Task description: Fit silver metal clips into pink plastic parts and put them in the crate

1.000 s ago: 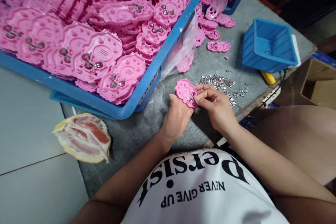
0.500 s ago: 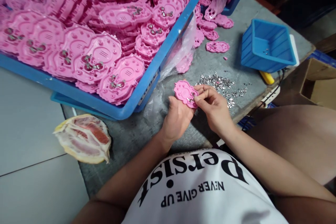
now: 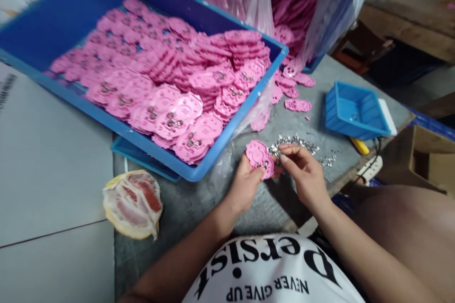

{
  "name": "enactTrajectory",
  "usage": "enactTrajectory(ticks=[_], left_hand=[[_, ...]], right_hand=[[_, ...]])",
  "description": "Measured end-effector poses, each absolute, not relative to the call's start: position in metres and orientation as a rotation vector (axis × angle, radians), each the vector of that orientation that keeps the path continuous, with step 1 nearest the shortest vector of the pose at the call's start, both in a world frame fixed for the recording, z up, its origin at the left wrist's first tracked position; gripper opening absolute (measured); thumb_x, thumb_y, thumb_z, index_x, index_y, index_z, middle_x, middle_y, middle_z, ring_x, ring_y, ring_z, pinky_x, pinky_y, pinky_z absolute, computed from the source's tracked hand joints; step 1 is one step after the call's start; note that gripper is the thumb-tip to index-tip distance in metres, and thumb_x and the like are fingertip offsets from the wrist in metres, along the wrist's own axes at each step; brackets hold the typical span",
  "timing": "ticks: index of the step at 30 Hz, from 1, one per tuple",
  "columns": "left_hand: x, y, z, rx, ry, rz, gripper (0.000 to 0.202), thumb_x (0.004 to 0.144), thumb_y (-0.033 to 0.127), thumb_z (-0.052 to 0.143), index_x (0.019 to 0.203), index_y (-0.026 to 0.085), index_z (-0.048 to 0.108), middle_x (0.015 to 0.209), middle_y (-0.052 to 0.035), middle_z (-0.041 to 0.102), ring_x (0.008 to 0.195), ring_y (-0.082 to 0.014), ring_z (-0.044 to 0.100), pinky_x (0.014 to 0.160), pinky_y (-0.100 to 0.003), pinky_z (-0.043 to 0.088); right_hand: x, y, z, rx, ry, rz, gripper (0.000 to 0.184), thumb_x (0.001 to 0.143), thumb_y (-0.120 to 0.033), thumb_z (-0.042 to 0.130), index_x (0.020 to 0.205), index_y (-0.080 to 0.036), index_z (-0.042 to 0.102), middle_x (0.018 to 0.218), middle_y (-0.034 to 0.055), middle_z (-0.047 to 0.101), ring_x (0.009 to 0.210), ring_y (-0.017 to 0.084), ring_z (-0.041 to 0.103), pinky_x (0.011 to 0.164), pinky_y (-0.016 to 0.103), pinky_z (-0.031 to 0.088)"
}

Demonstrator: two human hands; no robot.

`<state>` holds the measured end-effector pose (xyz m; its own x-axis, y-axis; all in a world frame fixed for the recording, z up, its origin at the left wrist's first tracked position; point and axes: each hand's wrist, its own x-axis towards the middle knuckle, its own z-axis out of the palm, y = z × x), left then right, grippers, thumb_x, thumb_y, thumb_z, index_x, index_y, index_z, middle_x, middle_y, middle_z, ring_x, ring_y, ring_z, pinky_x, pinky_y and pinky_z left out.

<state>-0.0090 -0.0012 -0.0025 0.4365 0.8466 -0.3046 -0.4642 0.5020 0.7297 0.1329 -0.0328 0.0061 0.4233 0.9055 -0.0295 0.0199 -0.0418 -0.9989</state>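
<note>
A pink plastic piece (image 3: pixel 259 155) with a scalloped outline lies in my left hand (image 3: pixel 245 187), my thumb pressed over its lower part, where a bit of metal shows. Just to its right, my right hand (image 3: pixel 304 170) has its thumb and forefinger pinched together; a small shiny metal piece seems to sit at the tips, though it is blurred. Behind the fingers, loose small metal pieces (image 3: pixel 296 142) are scattered on the grey table (image 3: pixel 209 218). Many similar pink pieces, several with metal parts fitted, fill a large blue crate (image 3: pixel 241 137) to the upper left.
A small blue bin (image 3: pixel 355 113) stands at the right, with a yellow-handled tool (image 3: pixel 359 146) beside it. Loose pink pieces (image 3: pixel 297 104) lie near a plastic bag (image 3: pixel 261 4). An opened pomelo (image 3: pixel 133 203) is at the left, a cardboard box (image 3: pixel 426 161) at the right.
My right hand has drawn away from the pink piece to the right. My left thumb has moved onto the piece. The view has shifted, showing more of the crate.
</note>
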Motion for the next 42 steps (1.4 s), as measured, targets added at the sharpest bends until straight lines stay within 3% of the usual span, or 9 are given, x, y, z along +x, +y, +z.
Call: enactTrajectory(ticks=[4,10,17,23,27,30,34,38,42], left_hand=[[-0.008,0.001,-0.007,0.716,0.788,0.888,0.045,0.077,0.013,0.065,0.121,0.021,0.056,0.107,-0.0053,0.074,0.105,-0.0249,0.072,0.101,-0.045,0.055],[-0.008,0.001,-0.014,0.783,0.72,0.887,0.044,0.083,0.016,0.062,0.125,0.021,0.051,0.128,-0.0082,0.067,0.126,-0.0242,0.062,0.113,-0.043,0.047],[-0.01,-0.001,-0.031,0.975,0.602,0.77,0.077,0.084,0.012,0.06,0.153,0.024,0.029,0.152,-0.0116,0.052,0.144,-0.0227,0.049,0.124,-0.041,0.036],[-0.01,-0.004,-0.036,0.988,0.492,0.726,0.106,0.074,0.009,0.066,0.166,0.03,0.017,0.155,-0.0094,0.049,0.148,-0.028,0.044,0.124,-0.046,0.034],[-0.008,0.0,-0.035,0.805,0.356,0.742,0.116,0.071,0.008,0.068,0.166,0.037,0.01,0.155,-0.0094,0.048,0.14,-0.0261,0.053,0.122,-0.047,0.035],[-0.01,0.007,-0.037,0.68,0.401,0.766,0.113,0.068,0.01,0.075,0.162,0.04,0.021,0.15,-0.0104,0.049,0.12,-0.0221,0.064,0.108,-0.045,0.046],[-0.015,0.017,-0.043,0.755,0.449,0.743,0.079,0.075,0.019,0.076,0.148,0.029,0.047,0.132,-0.0099,0.059,0.103,-0.0188,0.065,0.091,-0.038,0.05],[-0.015,0.02,-0.055,0.943,0.543,0.646,0.068,0.077,0.024,0.074,0.142,0.023,0.054,0.121,-0.0089,0.064,0.089,-0.0147,0.062,0.084,-0.036,0.047],[-0.011,0.021,-0.059,0.821,0.57,0.604,0.068,0.066,0.032,0.077,0.132,0.036,0.062,0.116,-0.0055,0.064,0.079,-0.0163,0.063,0.07,-0.036,0.049]], right_hand=[[0.139,-0.03,0.006,-1.631,-1.217,0.797,0.028,0.087,-0.048,0.071,0.101,-0.024,0.068,0.093,0.0056,0.071,0.082,0.024,0.067,0.079,0.043,0.054],[0.137,-0.03,0.002,-1.712,-1.738,0.448,0.028,0.096,-0.046,0.062,0.104,-0.021,0.069,0.101,0.0115,0.073,0.097,0.031,0.065,0.087,0.049,0.051],[0.142,-0.032,0.012,-1.788,-1.885,0.34,0.032,0.095,-0.048,0.063,0.111,-0.022,0.07,0.113,0.0131,0.073,0.105,0.034,0.064,0.092,0.052,0.052],[0.141,-0.027,0.031,-1.816,-1.958,0.327,0.028,0.086,-0.046,0.069,0.102,-0.022,0.072,0.111,0.0123,0.076,0.102,0.034,0.069,0.09,0.052,0.055],[0.152,-0.027,0.055,-1.94,-1.889,0.382,0.028,0.081,-0.046,0.067,0.098,-0.024,0.07,0.095,0.0098,0.078,0.086,0.033,0.075,0.076,0.048,0.059],[0.175,-0.007,0.096,-1.985,-1.843,0.363,0.038,0.078,-0.055,0.07,0.102,-0.026,0.07,0.083,0.007,0.078,0.074,0.031,0.075,0.067,0.045,0.058],[0.187,0.073,0.172,-1.797,-2.082,0.172,0.044,0.074,-0.062,0.074,0.101,-0.028,0.072,0.081,0.0089,0.076,0.065,0.028,0.07,0.06,0.043,0.053],[0.147,0.187,0.224,-1.605,-2.35,-0.002,0.029,0.078,-0.042,0.079,0.1,-0.024,0.073,0.082,0.0097,0.076,0.067,0.023,0.067,0.062,0.038,0.049],[0.081,0.287,0.228,-1.616,-2.44,-0.15,0.033,0.082,-0.032,0.078,0.111,-0.018,0.072,0.095,0.0108,0.078,0.081,0.025,0.07,0.075,0.038,0.052]])
